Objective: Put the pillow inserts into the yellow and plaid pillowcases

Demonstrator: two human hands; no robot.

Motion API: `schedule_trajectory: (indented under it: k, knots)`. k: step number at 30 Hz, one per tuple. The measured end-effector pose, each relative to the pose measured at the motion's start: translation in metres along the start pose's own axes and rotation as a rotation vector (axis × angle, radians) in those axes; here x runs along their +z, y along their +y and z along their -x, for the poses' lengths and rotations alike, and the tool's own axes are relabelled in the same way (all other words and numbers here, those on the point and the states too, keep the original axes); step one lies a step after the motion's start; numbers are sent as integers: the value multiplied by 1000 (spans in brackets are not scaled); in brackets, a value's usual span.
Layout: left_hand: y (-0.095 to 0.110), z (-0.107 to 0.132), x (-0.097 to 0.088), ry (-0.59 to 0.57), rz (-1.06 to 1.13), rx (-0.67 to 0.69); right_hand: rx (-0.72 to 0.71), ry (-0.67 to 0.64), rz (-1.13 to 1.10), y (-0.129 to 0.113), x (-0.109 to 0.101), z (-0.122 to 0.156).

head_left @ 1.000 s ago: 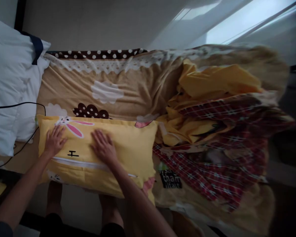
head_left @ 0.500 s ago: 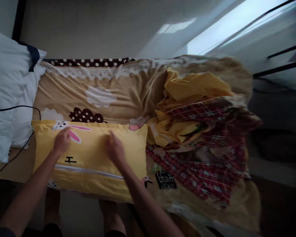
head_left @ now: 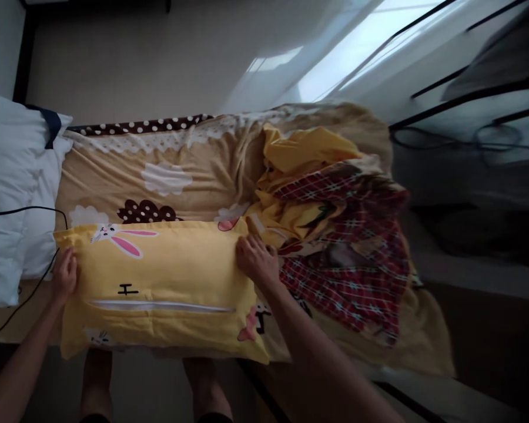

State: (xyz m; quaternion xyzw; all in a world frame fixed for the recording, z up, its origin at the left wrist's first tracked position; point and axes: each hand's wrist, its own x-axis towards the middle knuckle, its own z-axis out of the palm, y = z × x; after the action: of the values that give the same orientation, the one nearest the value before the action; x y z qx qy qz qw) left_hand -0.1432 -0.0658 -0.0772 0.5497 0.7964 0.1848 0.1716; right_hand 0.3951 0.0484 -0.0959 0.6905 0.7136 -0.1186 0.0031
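Observation:
A yellow pillow [head_left: 180, 258] with rabbit prints lies flat at the near side of the bed. Along its lower half runs a pale zip or opening strip [head_left: 158, 306]. My left hand [head_left: 65, 275] is closed on the pillow's left edge, its fingers curled near the upper left corner. At the opposite end, my right hand [head_left: 259, 259] grips the right edge just below the upper corner. Part of each hand's grip is hidden by the hand itself.
A tan patterned blanket [head_left: 211, 176] covers the bed. Right of the pillow lie bunched yellow cloth [head_left: 312, 147] and red plaid cloth [head_left: 348, 294]. White pillows [head_left: 22, 188] sit at the left, with a black cable [head_left: 35, 207] across them. Dark metal bars [head_left: 458, 106] stand at the right.
My hands have moved apart from over the pillow's middle to its left and right edges and closed there. The view has shifted slightly to the right.

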Motion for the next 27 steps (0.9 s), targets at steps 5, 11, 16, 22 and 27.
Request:
schedule_trajectory:
  k: [5,11,16,22,27]
  knots:
    - [114,70,51,-26,9,314,-275,84,-99,-109,12,81]
    - [144,97,85,-217,-266,520,-515,48,-208,-168,58,142]
    - [59,95,60,-73,-291,417,-451,120,-63,-63,65,136]
    - [-13,103,51,28,-106,197,-332,95,-35,-4,80,154]
    - [-46,123,36,79,87,-367,90,-104,-286,30,96,190]
